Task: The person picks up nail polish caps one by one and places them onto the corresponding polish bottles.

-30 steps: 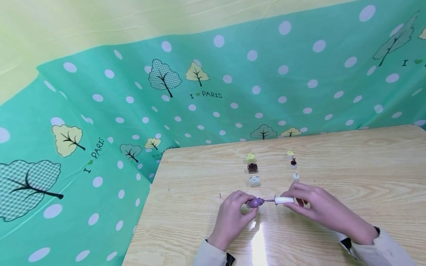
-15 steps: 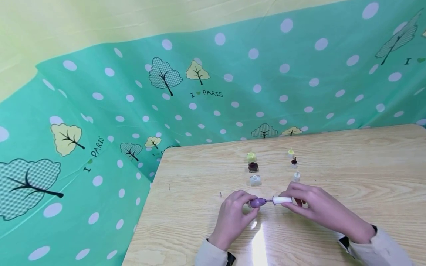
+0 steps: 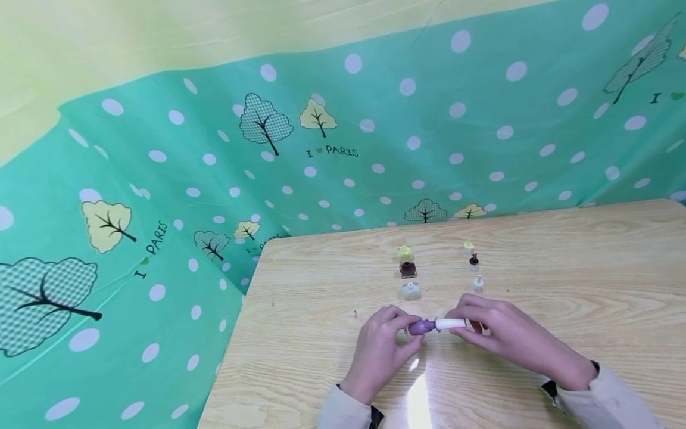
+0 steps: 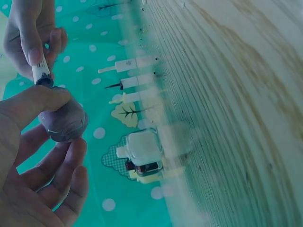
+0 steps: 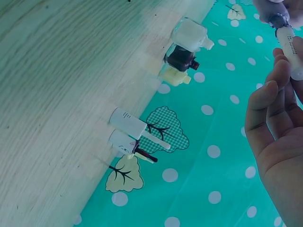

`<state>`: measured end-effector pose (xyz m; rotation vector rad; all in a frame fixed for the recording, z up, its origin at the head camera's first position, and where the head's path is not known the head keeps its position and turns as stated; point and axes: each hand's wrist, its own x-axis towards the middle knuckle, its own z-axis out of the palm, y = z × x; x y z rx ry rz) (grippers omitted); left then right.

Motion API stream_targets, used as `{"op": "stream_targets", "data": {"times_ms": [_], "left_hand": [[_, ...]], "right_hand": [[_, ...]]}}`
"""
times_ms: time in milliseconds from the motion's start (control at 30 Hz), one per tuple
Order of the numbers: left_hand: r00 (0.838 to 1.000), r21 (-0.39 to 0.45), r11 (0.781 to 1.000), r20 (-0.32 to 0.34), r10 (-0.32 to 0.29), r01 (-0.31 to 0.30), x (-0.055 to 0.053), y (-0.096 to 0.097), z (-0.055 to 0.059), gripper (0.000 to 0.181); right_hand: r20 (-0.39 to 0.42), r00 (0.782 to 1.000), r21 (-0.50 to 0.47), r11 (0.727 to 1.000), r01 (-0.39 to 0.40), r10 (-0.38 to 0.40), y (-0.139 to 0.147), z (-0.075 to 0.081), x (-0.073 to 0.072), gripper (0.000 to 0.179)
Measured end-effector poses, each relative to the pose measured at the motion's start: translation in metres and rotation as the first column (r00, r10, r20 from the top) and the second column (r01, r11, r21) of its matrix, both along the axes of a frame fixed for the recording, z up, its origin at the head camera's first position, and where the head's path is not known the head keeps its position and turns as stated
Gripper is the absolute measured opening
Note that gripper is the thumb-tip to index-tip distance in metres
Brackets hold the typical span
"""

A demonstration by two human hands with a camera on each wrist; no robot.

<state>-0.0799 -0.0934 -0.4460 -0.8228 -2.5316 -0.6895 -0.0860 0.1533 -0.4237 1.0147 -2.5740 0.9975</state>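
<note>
My left hand (image 3: 379,345) pinches a purple nail polish bottle (image 3: 421,327) between thumb and fingers, its neck toward the right. From the right, my right hand (image 3: 490,322) grips the white brush cap (image 3: 450,323), lined up with the bottle. In the left wrist view the cap's dark-smeared rim (image 4: 45,81) sits right at the bottle's neck, and the brush is hidden inside. The right wrist view shows the purple bottle (image 5: 273,12) meeting the printed white cap (image 5: 289,49) above my curled fingers (image 5: 277,73).
Beyond my hands stand three uncapped bottles in a row: white (image 3: 411,291), dark (image 3: 408,270) and yellow-green (image 3: 405,253). To their right, three caps stand brush up: white (image 3: 478,283), dark (image 3: 474,261) and yellow (image 3: 468,246). A patterned curtain (image 3: 343,119) hangs behind the wooden table (image 3: 300,280).
The brush stem between cap and bottle has gone from view as the cap moved left into the neck. The bottle and left hand shifted slightly right. The standing bottles and caps stayed put.
</note>
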Motion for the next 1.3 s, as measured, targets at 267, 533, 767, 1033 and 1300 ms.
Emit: {"op": "stream_targets", "data": {"times_ms": [267, 533, 767, 1033, 1300], "left_hand": [[1.000, -0.016, 1.000, -0.016, -0.016, 0.016, 0.002, 0.004, 0.001, 0.023], [0.997, -0.025, 0.999, -0.069, -0.025, 0.024, 0.002, 0.007, 0.001, 0.025], [0.997, -0.006, 1.000, -0.072, -0.015, 0.014, 0.003, 0.010, 0.000, 0.025], [0.997, 0.026, 0.999, -0.077, -0.017, 0.019, 0.003, 0.013, 0.001, 0.023], [0.998, 0.029, 0.999, -0.056, -0.019, 0.021, 0.003, 0.012, 0.004, 0.024]], "right_hand": [[0.046, 0.999, -0.008, 1.000, -0.026, 0.026, -0.001, -0.002, 0.000, 0.009], [0.046, 0.999, -0.003, 1.000, -0.009, 0.010, 0.000, -0.005, 0.001, 0.007], [0.066, 0.998, 0.018, 1.000, 0.007, -0.009, 0.000, -0.005, 0.001, 0.004], [0.053, 0.998, 0.027, 0.999, 0.035, -0.037, -0.002, -0.003, 0.003, 0.020], [0.053, 0.995, 0.050, 0.995, 0.082, -0.085, -0.002, -0.003, 0.002, 0.008]]}}
